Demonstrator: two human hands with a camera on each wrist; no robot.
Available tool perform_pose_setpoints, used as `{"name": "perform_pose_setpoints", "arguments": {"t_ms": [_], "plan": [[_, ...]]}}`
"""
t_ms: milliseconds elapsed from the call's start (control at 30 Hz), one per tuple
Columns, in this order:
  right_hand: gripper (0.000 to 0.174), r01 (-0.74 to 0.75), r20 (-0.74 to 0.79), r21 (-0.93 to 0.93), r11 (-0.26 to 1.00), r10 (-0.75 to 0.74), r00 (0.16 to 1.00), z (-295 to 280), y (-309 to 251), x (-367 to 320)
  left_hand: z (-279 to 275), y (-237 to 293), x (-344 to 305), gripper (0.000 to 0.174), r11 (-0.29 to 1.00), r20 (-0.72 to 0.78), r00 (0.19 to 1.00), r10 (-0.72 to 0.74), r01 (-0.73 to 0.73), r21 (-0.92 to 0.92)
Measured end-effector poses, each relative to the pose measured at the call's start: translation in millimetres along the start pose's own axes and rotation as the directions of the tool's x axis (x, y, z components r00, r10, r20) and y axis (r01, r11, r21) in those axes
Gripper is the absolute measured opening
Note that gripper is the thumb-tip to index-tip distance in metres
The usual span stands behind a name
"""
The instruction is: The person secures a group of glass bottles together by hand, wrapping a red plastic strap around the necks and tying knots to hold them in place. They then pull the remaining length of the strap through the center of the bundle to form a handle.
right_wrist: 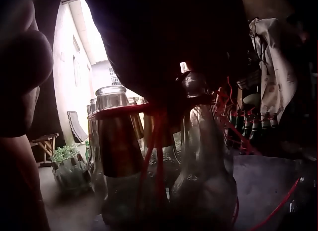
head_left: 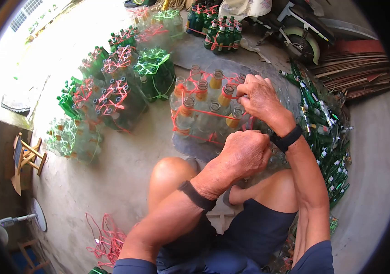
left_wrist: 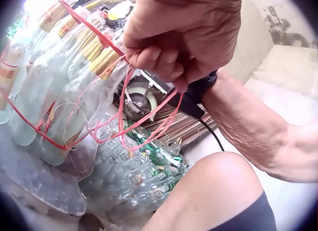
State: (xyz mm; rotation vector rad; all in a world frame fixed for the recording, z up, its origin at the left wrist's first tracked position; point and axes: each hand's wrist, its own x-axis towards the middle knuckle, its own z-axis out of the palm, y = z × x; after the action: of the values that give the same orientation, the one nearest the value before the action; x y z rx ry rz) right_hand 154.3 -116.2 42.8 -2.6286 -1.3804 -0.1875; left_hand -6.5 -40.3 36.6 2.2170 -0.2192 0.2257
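Observation:
A bundle of clear glass bottles (head_left: 204,116) stands upright in front of me, wound round by red twine (head_left: 195,111) at the necks and lower down. At its right near corner my right hand (head_left: 263,98) pinches the twine beside a bottle neck; in the right wrist view this hand is a dark shape over the necks. Closer to my body, my left hand (head_left: 245,153) is curled in a fist. In the left wrist view its fingers (left_wrist: 156,59) grip the red twine (left_wrist: 119,116), and loose loops hang below. Some bottles bear yellow-orange neck labels.
Tied bundles of bottles (head_left: 113,98) stand to the left, and green bottles (head_left: 222,36) at the back. Loose bottles (head_left: 323,132) lie piled on the right, below stacked cardboard (head_left: 355,68). A motor scooter (head_left: 300,36) stands behind. Tangled red twine (head_left: 106,239) lies at lower left.

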Motion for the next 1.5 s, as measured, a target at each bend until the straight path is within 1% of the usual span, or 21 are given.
{"name": "perform_pose_setpoints", "arguments": {"t_ms": [100,167,200,267,333,400,467,567,600,667,700,733,800,867,933,1000,1100,1200,1333,1400,1500], "plan": [[0.012,-0.047,-0.014,0.021,0.999,0.047,0.999,-2.4,3.9,0.7,-3.7,0.7,-1.2,0.021,1.000,0.004,1.000,-0.009,0.009,0.007],[0.012,-0.005,-0.084,0.310,0.951,0.033,0.996,-8.6,10.5,6.7,-8.0,3.1,-1.4,0.021,1.000,0.007,1.000,-0.014,0.014,-0.014],[0.012,-0.004,-0.086,0.308,0.951,0.032,0.996,-11.2,12.8,7.8,-9.5,4.0,-1.0,0.021,0.999,0.007,1.000,-0.019,0.020,-0.031],[0.016,-0.115,-0.052,0.607,0.787,0.183,0.982,-15.7,18.4,10.1,-8.2,3.4,0.2,0.021,0.999,-0.026,1.000,-0.014,0.013,-0.043],[0.016,-0.054,-0.129,0.652,0.756,0.180,0.975,-17.9,22.1,11.0,-7.4,3.5,1.4,0.020,0.998,-0.054,0.998,-0.010,0.007,-0.058],[0.020,-0.174,-0.048,0.803,0.571,0.353,0.935,-24.2,22.9,7.5,-8.5,4.6,1.9,0.020,0.994,-0.043,0.999,-0.017,0.012,-0.113],[0.021,-0.172,-0.100,0.786,0.593,0.398,0.912,-13.1,41.1,1.1,-10.0,5.8,1.6,0.020,0.981,-0.050,0.998,0.023,-0.032,-0.191],[0.022,-0.346,0.091,0.844,0.409,0.526,0.845,-10.0,51.0,-9.3,-12.1,12.4,1.6,0.019,0.938,-0.045,0.996,0.080,-0.090,-0.336],[0.022,-0.349,0.092,0.843,0.409,0.530,0.843,-9.1,50.6,-12.9,-11.5,14.5,0.5,0.019,0.909,-0.028,0.995,0.098,-0.101,-0.405],[0.029,-0.422,0.215,0.846,0.325,0.517,0.829,-3.4,51.9,-16.6,-3.4,15.4,0.8,0.019,0.871,-0.012,0.988,0.151,-0.139,-0.472],[0.038,-0.431,0.204,0.820,0.377,0.510,0.836,-0.5,51.8,-15.8,1.3,15.8,1.4,0.018,0.827,-0.001,0.979,0.205,-0.174,-0.535],[0.038,-0.431,0.205,0.820,0.377,0.511,0.835,1.1,52.4,-16.3,4.6,16.1,0.8,0.018,0.826,0.000,0.979,0.205,-0.174,-0.536],[0.048,-0.505,0.320,0.805,0.312,0.488,0.812,3.3,49.7,-18.2,11.1,17.3,-1.6,0.018,0.755,0.040,0.961,0.274,-0.189,-0.628],[0.052,-0.549,0.386,0.787,0.281,0.469,0.794,-0.5,44.4,-21.9,13.9,19.3,-3.6,0.017,0.741,0.058,0.958,0.280,-0.177,-0.647],[0.057,-0.592,0.451,0.766,0.251,0.447,0.773,-7.1,40.1,-27.1,11.5,22.6,-4.6,0.016,0.718,0.242,0.923,0.299,-0.050,-0.694],[0.065,-0.631,0.540,0.744,0.221,0.357,0.762,-14.1,40.6,-32.9,15.3,23.4,-6.3,0.015,0.697,0.253,0.913,0.319,-0.045,-0.716],[0.070,-0.668,0.601,0.724,0.174,0.316,0.734,-12.8,48.9,-37.4,16.5,28.5,-7.3,0.015,0.665,0.289,0.897,0.334,-0.008,-0.747],[0.074,-0.616,0.539,0.773,0.152,0.354,0.764,3.3,56.8,-44.2,21.6,29.4,-9.8,0.016,0.643,0.236,0.907,0.349,-0.049,-0.765],[0.069,-0.695,0.635,0.707,0.133,0.315,0.706,9.6,55.6,-53.7,22.5,30.5,-10.2,0.018,0.650,0.258,0.901,0.347,-0.033,-0.759],[0.048,-0.728,0.707,0.682,0.067,0.191,0.681,11.7,51.2,-58.3,22.8,30.3,-10.6,0.019,0.649,0.257,0.903,0.343,-0.031,-0.760],[0.038,-0.747,0.719,0.661,0.077,0.220,0.659,17.1,50.8,-58.2,21.0,32.1,-9.7,0.021,0.659,0.266,0.902,0.340,-0.027,-0.751]]}}
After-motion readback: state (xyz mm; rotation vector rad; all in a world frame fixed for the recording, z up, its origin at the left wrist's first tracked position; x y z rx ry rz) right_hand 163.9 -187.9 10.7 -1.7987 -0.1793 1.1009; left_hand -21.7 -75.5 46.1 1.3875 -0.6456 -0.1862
